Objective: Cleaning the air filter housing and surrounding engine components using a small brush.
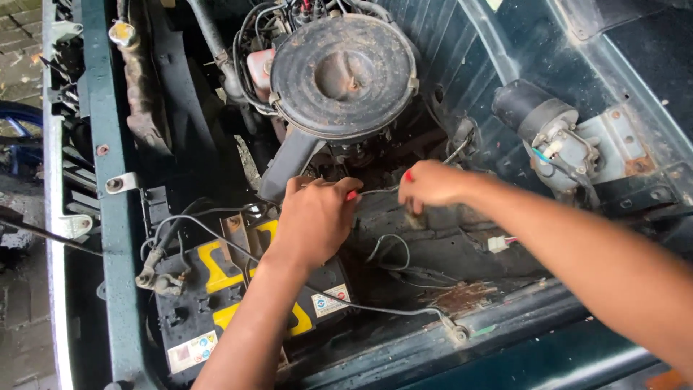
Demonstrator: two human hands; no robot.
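Two hands pinch one thin wire [375, 191] stretched between them below the round air filter cover [343, 72], left hand [314, 220] and right hand [431, 184] each closed on a red-tipped end; looks light, floppy, best held at the ends.

Thin grey wire [375, 191] with red ends, stretched level between both hands

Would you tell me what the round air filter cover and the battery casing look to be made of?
The round air filter cover looks like pressed sheet metal, painted black: dull, dusty, with rust-brown patches at its centre. The battery casing looks like moulded black plastic, matt, bearing yellow and white stickers.
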